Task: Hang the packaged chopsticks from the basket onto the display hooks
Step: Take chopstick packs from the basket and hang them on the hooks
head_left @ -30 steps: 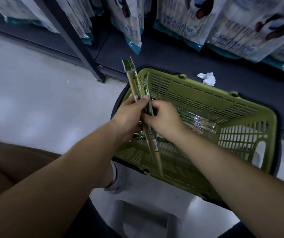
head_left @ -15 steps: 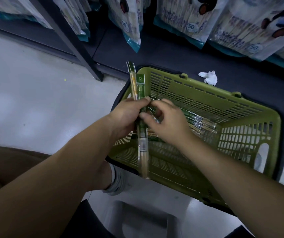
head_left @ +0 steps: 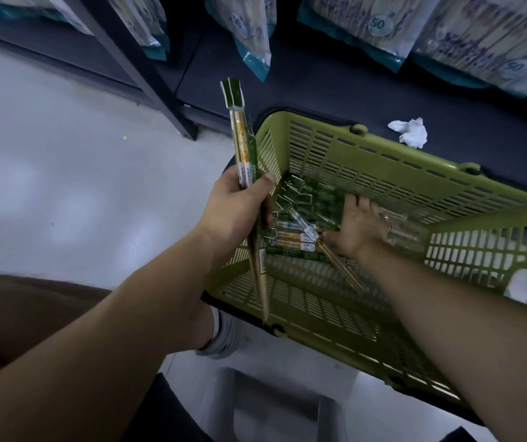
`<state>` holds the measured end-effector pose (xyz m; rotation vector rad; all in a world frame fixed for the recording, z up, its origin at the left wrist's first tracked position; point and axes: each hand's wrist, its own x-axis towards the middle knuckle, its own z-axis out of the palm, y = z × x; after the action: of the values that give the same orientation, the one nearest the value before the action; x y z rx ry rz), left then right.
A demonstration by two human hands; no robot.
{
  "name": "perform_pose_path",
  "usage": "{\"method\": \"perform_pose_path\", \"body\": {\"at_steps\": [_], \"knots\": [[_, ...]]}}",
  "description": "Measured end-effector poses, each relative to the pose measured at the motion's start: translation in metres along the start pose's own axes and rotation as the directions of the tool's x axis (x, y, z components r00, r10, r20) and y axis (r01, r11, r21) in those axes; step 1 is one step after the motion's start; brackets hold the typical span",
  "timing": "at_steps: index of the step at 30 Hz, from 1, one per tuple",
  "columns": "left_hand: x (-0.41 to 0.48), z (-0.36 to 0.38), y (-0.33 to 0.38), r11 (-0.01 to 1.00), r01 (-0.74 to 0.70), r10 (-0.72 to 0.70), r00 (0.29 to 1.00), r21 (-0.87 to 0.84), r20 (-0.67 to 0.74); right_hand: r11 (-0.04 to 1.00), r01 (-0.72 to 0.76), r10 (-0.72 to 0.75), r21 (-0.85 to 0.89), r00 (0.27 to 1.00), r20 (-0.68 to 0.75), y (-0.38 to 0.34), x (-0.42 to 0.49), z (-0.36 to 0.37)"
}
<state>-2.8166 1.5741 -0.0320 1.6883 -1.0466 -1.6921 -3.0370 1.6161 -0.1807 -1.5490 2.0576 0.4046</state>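
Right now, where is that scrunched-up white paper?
In the head view, the scrunched-up white paper lies at the upper right on the dark bottom shelf. It is just beyond the green basket's far rim, below the hanging bags marked 50.

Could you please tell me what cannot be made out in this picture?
- Hooks: head view, cut off by the top edge above the bags.
- Right hand grip: blurred among loose packs in the basket.
- Held packs count: overlapping in the left hand.
- Pack labels: too small.
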Motion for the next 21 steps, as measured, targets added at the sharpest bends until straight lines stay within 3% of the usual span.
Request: {"method": "perform_pose_path", "body": {"at_steps": [5,12,21], "knots": [[0.001,0.003,-0.005,0.999,0.03,-0.029,0.999,-0.032,0.04,1.0,0.0,0.0,-0.029,1.0,0.003,0.001,0.0,0.006],[0.0,0.004,-0.008,0.993,0.076,-0.072,0.996,-0.087,0.046,0.982,0.146,-0.142,-0.123,0.989,0.036,0.006,0.004,0.006],[0.001,0.008,-0.014,0.984,0.132,-0.121,0.988,-0.119,0.091,0.981,0.192,-0.19,-0.011,0.977,0.101,0.008,-0.002,-0.067]]}}
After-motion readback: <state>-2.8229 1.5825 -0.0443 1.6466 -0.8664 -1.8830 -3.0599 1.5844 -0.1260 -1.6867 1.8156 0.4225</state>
